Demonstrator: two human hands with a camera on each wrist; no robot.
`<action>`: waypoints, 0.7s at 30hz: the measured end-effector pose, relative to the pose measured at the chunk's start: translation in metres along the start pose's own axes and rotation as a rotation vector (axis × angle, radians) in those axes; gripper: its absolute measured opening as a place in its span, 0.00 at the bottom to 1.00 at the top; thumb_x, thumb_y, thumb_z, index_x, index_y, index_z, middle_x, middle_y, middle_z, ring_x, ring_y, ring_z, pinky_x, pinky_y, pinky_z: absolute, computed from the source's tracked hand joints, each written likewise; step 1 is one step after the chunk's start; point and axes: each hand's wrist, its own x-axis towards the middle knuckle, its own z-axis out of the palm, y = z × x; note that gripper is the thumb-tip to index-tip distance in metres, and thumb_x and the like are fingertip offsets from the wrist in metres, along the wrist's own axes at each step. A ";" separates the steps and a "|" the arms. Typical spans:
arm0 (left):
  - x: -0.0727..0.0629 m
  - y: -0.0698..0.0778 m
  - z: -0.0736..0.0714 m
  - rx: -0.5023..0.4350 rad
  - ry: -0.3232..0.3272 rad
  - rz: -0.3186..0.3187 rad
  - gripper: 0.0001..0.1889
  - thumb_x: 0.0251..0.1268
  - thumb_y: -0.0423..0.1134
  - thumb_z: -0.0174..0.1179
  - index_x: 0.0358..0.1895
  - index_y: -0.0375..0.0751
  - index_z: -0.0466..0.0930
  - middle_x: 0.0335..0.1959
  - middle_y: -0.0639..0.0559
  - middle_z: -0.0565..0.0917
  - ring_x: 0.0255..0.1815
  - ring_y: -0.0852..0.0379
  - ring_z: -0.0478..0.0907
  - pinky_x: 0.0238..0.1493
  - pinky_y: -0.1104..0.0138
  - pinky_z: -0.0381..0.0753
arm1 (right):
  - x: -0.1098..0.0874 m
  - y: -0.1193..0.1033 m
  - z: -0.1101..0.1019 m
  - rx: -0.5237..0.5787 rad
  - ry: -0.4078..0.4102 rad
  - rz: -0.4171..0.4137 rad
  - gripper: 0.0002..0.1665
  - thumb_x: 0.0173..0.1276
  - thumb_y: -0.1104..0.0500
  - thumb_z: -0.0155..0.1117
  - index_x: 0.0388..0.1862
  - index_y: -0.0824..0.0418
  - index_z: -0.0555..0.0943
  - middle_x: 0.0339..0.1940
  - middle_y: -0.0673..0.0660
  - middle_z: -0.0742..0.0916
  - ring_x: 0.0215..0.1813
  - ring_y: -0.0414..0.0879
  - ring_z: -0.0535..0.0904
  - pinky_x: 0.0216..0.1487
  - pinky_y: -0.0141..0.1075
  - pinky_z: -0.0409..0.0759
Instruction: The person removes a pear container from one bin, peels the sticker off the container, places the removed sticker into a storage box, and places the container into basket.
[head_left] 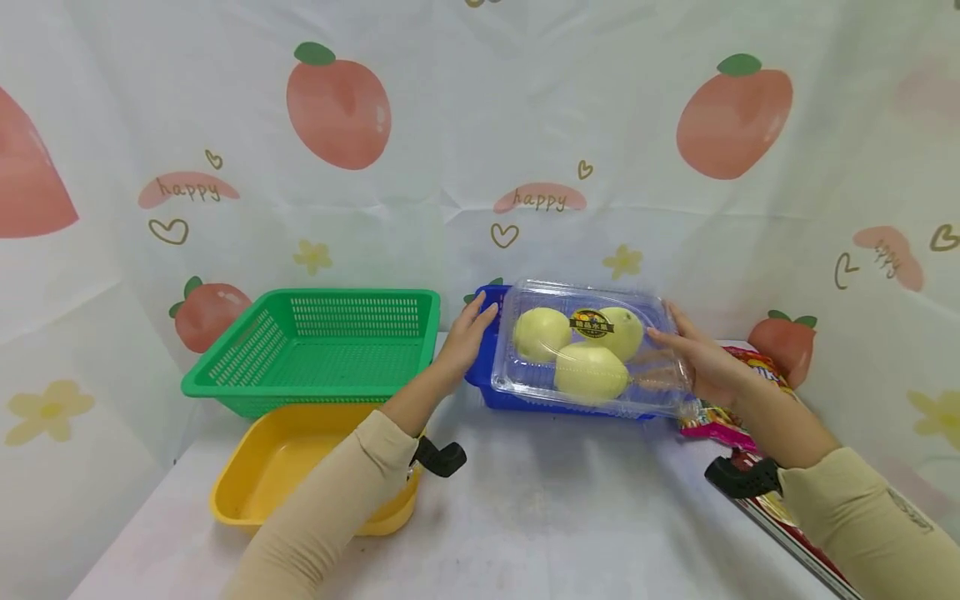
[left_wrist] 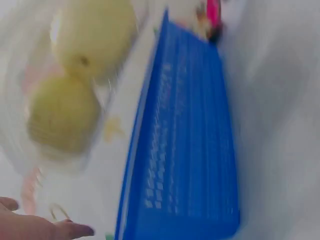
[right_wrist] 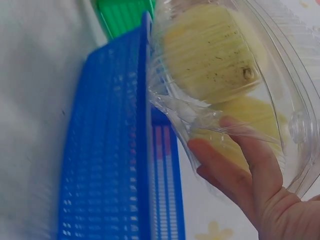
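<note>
At right of centre, the right hand's [head_left: 705,360] grip holds a clear plastic clamshell [head_left: 581,337] of three pale yellow fruits [head_left: 590,377] above the blue basket [head_left: 487,354]. The left hand's [head_left: 463,342] grip is loosely wide beside it.

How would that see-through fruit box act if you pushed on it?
The clear box looks thin and crinkled by the right hand, so it might bend. Its shiny plastic may be slippery. The three round fruits inside have room around them, so they could roll.
</note>
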 end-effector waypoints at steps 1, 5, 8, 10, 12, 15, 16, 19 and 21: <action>-0.007 0.004 0.000 -0.043 -0.031 0.002 0.33 0.69 0.58 0.42 0.74 0.62 0.42 0.77 0.54 0.38 0.77 0.48 0.43 0.73 0.48 0.52 | -0.002 0.001 0.002 0.003 0.000 0.001 0.48 0.74 0.47 0.44 0.69 0.36 0.18 0.75 0.69 0.37 0.44 0.42 0.85 0.47 0.38 0.83; -0.040 0.013 0.004 -0.128 -0.128 0.040 0.33 0.70 0.55 0.43 0.72 0.73 0.37 0.76 0.60 0.27 0.77 0.46 0.40 0.71 0.42 0.50 | -0.012 0.006 0.011 -0.018 0.012 0.030 0.47 0.74 0.44 0.42 0.69 0.35 0.18 0.75 0.66 0.35 0.50 0.45 0.83 0.53 0.42 0.81; -0.063 0.015 0.006 -0.101 -0.164 0.105 0.34 0.70 0.50 0.45 0.72 0.72 0.37 0.76 0.60 0.28 0.77 0.44 0.39 0.71 0.40 0.47 | -0.018 0.009 0.019 -0.042 0.023 0.067 0.45 0.73 0.42 0.40 0.69 0.31 0.20 0.75 0.66 0.34 0.69 0.58 0.66 0.65 0.56 0.66; -0.075 0.016 0.007 -0.067 -0.167 0.128 0.34 0.70 0.48 0.47 0.73 0.71 0.39 0.76 0.61 0.29 0.77 0.44 0.37 0.71 0.40 0.45 | -0.021 0.011 0.024 -0.058 0.031 0.090 0.43 0.73 0.41 0.40 0.68 0.28 0.21 0.75 0.64 0.32 0.75 0.65 0.45 0.66 0.68 0.50; -0.084 0.015 0.007 -0.049 -0.164 0.149 0.36 0.69 0.45 0.49 0.73 0.69 0.39 0.76 0.59 0.29 0.77 0.44 0.35 0.71 0.40 0.44 | -0.024 0.013 0.029 -0.051 0.034 0.107 0.42 0.73 0.41 0.41 0.68 0.26 0.23 0.74 0.59 0.27 0.74 0.68 0.31 0.61 0.75 0.41; -0.095 0.014 0.007 -0.048 -0.151 0.146 0.38 0.68 0.42 0.52 0.73 0.68 0.40 0.76 0.59 0.29 0.77 0.45 0.34 0.70 0.39 0.41 | -0.029 0.018 0.034 -0.067 0.028 0.089 0.41 0.74 0.42 0.39 0.68 0.27 0.23 0.75 0.60 0.29 0.76 0.64 0.44 0.62 0.74 0.45; -0.099 0.013 0.007 -0.057 -0.150 0.145 0.39 0.67 0.42 0.52 0.73 0.68 0.39 0.76 0.59 0.29 0.77 0.45 0.35 0.70 0.38 0.41 | -0.031 0.019 0.035 -0.058 0.024 0.081 0.41 0.74 0.43 0.39 0.68 0.27 0.23 0.75 0.60 0.29 0.75 0.64 0.45 0.63 0.73 0.47; -0.110 0.010 0.007 -0.071 -0.147 0.147 0.40 0.66 0.40 0.53 0.74 0.67 0.38 0.75 0.61 0.27 0.77 0.49 0.31 0.71 0.38 0.37 | -0.037 0.024 0.039 -0.026 0.002 0.051 0.40 0.75 0.44 0.38 0.69 0.28 0.24 0.75 0.64 0.33 0.71 0.57 0.64 0.64 0.68 0.55; -0.117 0.008 0.007 -0.071 -0.147 0.161 0.41 0.66 0.40 0.54 0.74 0.66 0.37 0.75 0.63 0.27 0.77 0.51 0.29 0.71 0.39 0.35 | -0.041 0.027 0.041 -0.003 0.005 0.044 0.40 0.75 0.45 0.38 0.70 0.28 0.25 0.75 0.64 0.33 0.70 0.53 0.66 0.64 0.65 0.60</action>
